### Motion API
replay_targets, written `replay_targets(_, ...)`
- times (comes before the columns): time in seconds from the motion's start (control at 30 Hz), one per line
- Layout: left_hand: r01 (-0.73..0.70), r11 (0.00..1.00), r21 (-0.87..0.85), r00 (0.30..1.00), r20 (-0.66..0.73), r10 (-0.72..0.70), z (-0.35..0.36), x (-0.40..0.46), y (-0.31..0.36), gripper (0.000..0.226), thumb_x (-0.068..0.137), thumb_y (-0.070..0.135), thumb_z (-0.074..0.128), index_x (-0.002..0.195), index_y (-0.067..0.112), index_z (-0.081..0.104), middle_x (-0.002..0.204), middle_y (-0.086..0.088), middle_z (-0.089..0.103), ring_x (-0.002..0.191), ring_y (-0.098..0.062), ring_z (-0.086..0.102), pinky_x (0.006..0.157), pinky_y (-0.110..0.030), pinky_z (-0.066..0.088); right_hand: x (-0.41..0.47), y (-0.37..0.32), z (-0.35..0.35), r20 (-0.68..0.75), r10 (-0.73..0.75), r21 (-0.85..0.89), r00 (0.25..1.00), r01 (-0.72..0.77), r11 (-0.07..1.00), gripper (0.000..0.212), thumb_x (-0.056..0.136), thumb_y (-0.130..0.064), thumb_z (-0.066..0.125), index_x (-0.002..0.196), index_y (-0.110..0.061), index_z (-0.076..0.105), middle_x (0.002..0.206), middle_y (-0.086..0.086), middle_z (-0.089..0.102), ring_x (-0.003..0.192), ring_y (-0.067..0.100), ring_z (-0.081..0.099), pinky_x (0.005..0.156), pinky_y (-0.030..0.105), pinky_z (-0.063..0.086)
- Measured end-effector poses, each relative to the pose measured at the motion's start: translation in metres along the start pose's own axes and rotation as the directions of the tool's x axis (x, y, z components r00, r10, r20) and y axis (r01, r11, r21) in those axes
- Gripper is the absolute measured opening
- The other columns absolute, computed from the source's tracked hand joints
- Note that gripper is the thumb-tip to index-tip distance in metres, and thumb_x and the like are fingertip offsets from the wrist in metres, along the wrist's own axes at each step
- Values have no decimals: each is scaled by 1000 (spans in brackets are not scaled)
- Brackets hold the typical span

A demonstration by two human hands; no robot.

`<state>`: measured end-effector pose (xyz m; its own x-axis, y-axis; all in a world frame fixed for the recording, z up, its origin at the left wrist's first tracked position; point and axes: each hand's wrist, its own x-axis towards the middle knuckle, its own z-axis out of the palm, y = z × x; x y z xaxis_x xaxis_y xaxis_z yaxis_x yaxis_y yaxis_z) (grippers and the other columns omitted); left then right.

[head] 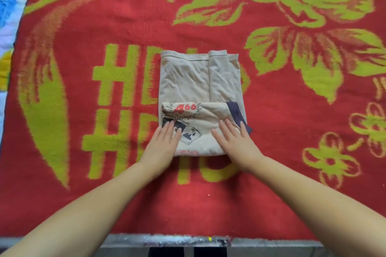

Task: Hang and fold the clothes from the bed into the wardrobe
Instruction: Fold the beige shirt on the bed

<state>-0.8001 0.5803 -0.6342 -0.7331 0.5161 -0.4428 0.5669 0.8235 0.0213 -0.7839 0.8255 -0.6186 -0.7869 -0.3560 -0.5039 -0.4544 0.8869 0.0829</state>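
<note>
- A grey metal bed edge point(188, 241) is running along the bottom of the view, nearest the camera, flecked with paint.
- Two bare forearms are reaching forward from the lower corners over a red blanket point(104, 204) that is covering the bed, patterned with yellow-green flowers and large block characters.
- The left hand point(163, 142) is lying flat, palm down, fingers straight and close together, pressing on the near left part of a folded beige T-shirt point(188, 77); its fingertips are resting on the black printed graphic.
- The right hand point(234, 140) is likewise lying flat with fingers slightly spread, pressing on the near right part of the shirt, its outer fingers touching a dark navy sleeve band point(235, 110).
- Neither hand is pinching any cloth; both are simply pushing down.
- The T-shirt is sitting in the middle of the blanket, folded into a narrow rectangle, with its near third turned over on top so that the print with red "466" lettering is facing up.
- Beyond the hands, the plain beige back portion is stretching away, its hem at the far end.
- At the far left edge, a blue and white fabric point(8, 16) is lying beside the blanket.
</note>
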Motion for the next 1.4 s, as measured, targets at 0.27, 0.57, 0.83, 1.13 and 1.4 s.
replay_targets(0.27, 123, 824, -553, 747, 599, 291, -79, 19, -41, 12, 77, 13, 55, 66, 13, 49, 65, -2, 49, 60, -19, 44, 54, -27, 35, 14, 32, -107, 578, -351, 504, 737, 16, 864, 28, 80, 0, 42, 94, -15, 61, 76, -1, 59, 71, 20, 59, 61, 30, 46)
replay_targets(0.57, 364, 405, -839, 801, 60, -596, -86, 103, -104, 23, 91, 17, 52, 111, 8, 56, 105, -12, 59, 96, -26, 55, 84, -35, 45, 119, 108, -106, 24, 339, 492, 941, -306, 815, 43, 91, -12, 49, 135, -13, 51, 133, 11, 55, 123, 31, 49, 98, 39, 40)
replay_targets(0.83, 64, 988, -142, 993, -93, -78, -13, 73, -2, 101, 80, 66, 38, 146, 13, -17, 155, -6, -22, 138, -17, -27, 112, -47, -19, 83, 10, -27, -94, -38, 259, 995, 62, 964, 89, 84, -69, 31, 154, -20, 6, 160, 7, -8, 144, 26, -18, 108, 72, 1)
replay_targets(1.13, 35, 998, -48, 988, -151, -41, -21, 58, -38, 61, 79, -2, 32, 139, 0, 45, 145, -29, 37, 135, -41, 37, 107, -54, 33, 74, 35, -35, 37, 54, 217, 998, -61, 974, 73, 96, -18, 48, 153, -32, 5, 162, 2, -11, 147, 33, -12, 110, 67, 3)
replay_targets(1.4, 165, 967, -197, 976, -107, -188, -137, 11, -60, 62, 97, 10, 41, 152, 12, 12, 156, -14, 21, 144, -34, 17, 113, -42, 24, 48, 44, -159, -121, 76, 292, 990, -38, 956, 62, 90, -1, 43, 146, -26, 33, 145, 6, 39, 129, 33, 34, 94, 47, 46)
